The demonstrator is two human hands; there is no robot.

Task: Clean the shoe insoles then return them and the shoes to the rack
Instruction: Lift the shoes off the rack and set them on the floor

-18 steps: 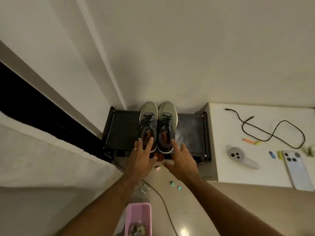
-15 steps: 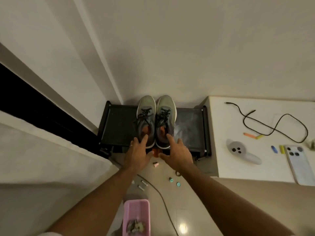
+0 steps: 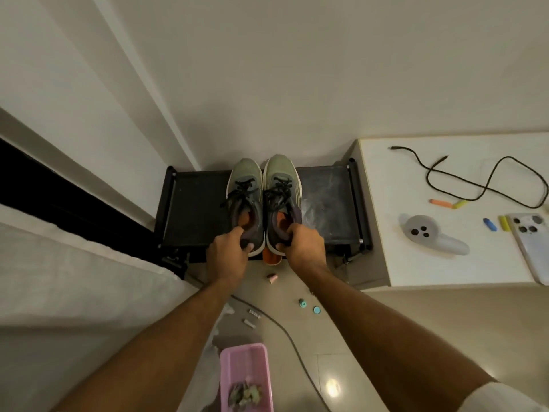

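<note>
L hand (image 3: 227,252) & R hand (image 3: 304,243) grip shoe heels.

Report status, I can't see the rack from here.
Left hand grips left shoe heel, right hand grips right shoe heel. Both shoes on rack. Nothing blocking.

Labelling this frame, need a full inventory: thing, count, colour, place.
shoes: 2, grey-green, side by side on rack
rack: 1, black, against wall
orange thing: 1, below shoe heels, identity unclear
tray: 1, pink, floor
caps: 2, teal, floor
cable: 1, black, white counter
controller: 1, grey, counter
phone: 1, pale, counter edge
left hand: grips left shoe's heel
right hand: grips right shoe's heel
</note>
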